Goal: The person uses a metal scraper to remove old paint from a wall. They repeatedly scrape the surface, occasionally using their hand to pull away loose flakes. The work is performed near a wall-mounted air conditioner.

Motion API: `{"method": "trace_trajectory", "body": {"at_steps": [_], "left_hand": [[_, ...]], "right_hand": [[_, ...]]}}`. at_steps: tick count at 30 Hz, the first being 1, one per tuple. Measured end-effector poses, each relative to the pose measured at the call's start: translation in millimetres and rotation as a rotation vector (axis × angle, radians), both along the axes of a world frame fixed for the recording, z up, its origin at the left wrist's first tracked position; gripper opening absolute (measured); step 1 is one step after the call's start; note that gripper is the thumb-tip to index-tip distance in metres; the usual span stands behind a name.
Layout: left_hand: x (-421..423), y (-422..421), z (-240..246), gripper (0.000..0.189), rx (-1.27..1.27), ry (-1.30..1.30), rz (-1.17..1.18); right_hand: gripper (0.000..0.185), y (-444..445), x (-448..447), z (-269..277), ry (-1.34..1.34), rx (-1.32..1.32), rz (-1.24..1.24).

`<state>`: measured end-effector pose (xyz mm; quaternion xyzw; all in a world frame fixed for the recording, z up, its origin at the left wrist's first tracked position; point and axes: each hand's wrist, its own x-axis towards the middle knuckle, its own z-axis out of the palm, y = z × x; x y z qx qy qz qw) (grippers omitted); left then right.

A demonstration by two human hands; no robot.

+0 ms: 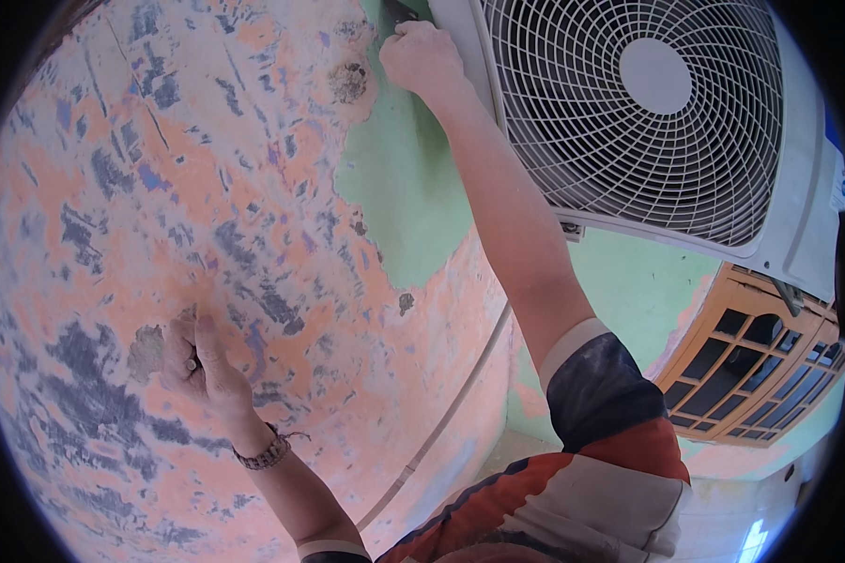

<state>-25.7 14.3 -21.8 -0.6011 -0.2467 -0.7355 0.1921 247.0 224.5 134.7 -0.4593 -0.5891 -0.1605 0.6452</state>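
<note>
My right hand is closed around a scraper; its dark metal blade shows above the knuckles, while the grip hides the handle. The hand is over a patch of green paint on the wall, close beside the casing of a white air-conditioner outdoor unit. Lower left, my left hand is near the scraped wall, with the fingers curled around a thin stick-like thing. Only its small round end is visible. A bare grey plaster patch lies beside those fingers.
A thin pipe runs slantwise along the lower wall. Under the outdoor unit sticks out a metal bracket. Wooden-framed windows are at the right, above a pale tiled floor. Pits and rough holes mark the wall.
</note>
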Motion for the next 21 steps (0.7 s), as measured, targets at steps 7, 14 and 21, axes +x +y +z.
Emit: {"method": "trace_trajectory", "body": {"at_steps": [7,14,21], "left_hand": [[1.0,-0.3,-3.1,0.044,-0.034,-0.042,0.001],[0.9,0.3,-4.1,0.044,-0.008,-0.061,0.032],[6.2,-2.6,-2.2,0.044,-0.044,-0.031,0.006]], "right_hand": [[0.038,-20.3,-6.1,-27.2,-0.068,-0.003,0.020],[0.033,-30.6,-21.4,-39.2,-0.044,0.061,0.119],[0.031,-8.8,4.2,13.5,-0.030,0.212,0.047]]}}
